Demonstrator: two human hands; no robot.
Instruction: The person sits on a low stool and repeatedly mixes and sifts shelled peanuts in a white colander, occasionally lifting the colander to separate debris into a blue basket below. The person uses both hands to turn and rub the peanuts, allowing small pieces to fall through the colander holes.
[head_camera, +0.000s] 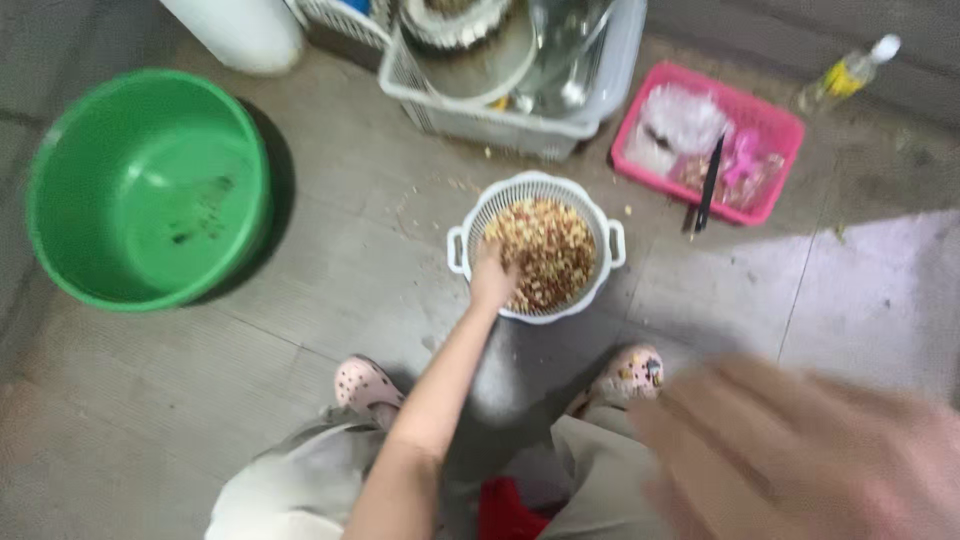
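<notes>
A white plastic colander (606, 243) with two side handles stands on the tiled floor, filled with small brown and pale nut-like pieces (550, 250). My left hand (492, 277) reaches down into the colander at its near-left rim, fingers among the pieces; whether it grips any I cannot tell. My right hand (800, 450) is raised close to the camera at lower right, blurred, fingers spread and holding nothing. My two feet in pink clogs (362, 383) are planted just in front of the colander.
A large green basin (150, 185) sits at left. Behind the colander is a white dish rack (470, 120) with metal ware. A pink tray (775, 130) with bags and a dark knife (708, 185) lies at right, a small bottle (850, 70) beyond it.
</notes>
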